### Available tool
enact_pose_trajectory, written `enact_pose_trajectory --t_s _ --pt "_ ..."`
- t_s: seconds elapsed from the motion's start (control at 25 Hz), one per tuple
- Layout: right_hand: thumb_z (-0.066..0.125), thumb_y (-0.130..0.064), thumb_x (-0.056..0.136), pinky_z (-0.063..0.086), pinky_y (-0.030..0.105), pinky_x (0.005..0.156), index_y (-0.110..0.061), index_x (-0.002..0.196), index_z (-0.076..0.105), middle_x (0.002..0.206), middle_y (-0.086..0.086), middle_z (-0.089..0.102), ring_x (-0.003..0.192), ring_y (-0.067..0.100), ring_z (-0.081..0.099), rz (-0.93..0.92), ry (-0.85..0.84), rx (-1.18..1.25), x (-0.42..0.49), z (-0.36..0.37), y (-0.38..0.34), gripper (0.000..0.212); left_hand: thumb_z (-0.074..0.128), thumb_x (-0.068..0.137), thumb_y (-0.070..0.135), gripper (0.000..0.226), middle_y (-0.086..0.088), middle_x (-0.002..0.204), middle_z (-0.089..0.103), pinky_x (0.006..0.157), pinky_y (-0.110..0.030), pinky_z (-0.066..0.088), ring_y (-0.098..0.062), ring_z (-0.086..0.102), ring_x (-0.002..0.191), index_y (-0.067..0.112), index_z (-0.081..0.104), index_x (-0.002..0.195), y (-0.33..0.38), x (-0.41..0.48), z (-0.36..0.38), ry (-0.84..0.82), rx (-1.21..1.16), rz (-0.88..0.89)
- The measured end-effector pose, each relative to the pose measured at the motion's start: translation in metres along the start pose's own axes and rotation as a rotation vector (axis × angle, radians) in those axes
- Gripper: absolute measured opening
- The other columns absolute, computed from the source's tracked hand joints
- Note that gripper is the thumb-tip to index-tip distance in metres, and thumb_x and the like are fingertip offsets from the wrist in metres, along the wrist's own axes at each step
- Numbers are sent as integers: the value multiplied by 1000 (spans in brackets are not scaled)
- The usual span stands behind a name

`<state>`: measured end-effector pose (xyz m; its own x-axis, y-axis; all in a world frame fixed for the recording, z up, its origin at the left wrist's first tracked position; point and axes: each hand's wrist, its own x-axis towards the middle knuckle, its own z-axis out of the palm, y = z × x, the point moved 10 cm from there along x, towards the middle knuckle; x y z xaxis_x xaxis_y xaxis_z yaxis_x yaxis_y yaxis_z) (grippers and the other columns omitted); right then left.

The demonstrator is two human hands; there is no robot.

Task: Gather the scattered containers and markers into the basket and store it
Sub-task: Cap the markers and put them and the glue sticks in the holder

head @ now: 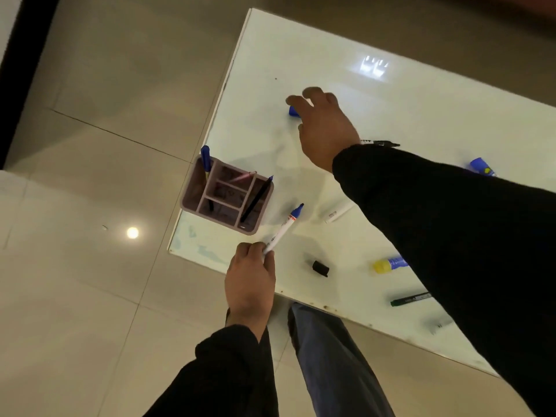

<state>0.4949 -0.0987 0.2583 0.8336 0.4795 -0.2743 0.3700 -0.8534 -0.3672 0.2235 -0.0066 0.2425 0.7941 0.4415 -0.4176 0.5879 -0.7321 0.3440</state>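
On white table (421, 109), left hand (251, 278) gripping blue-capped marker (282, 228), right hand (323, 124) spread wide, half hiding blue object (293, 111)

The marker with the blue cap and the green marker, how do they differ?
The blue-capped marker has a white barrel; the green marker has a dark one. The blue-capped marker is held in the left hand, tip raised toward the basket; the green marker lies flat on the table, untouched. Both are capped.
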Motion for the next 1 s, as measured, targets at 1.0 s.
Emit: enact_pose_trajectory --t_s 1.0 --pt "71 -8 90 60 40 85 -19 105 68 98 -1 72 83 12 72 648 513 1137 -256 -31 -6 19 64 93 31 26 4 94 68 68 -23 51 -10 58 76 14 68 112 32 -55 -90 62 -223 363"
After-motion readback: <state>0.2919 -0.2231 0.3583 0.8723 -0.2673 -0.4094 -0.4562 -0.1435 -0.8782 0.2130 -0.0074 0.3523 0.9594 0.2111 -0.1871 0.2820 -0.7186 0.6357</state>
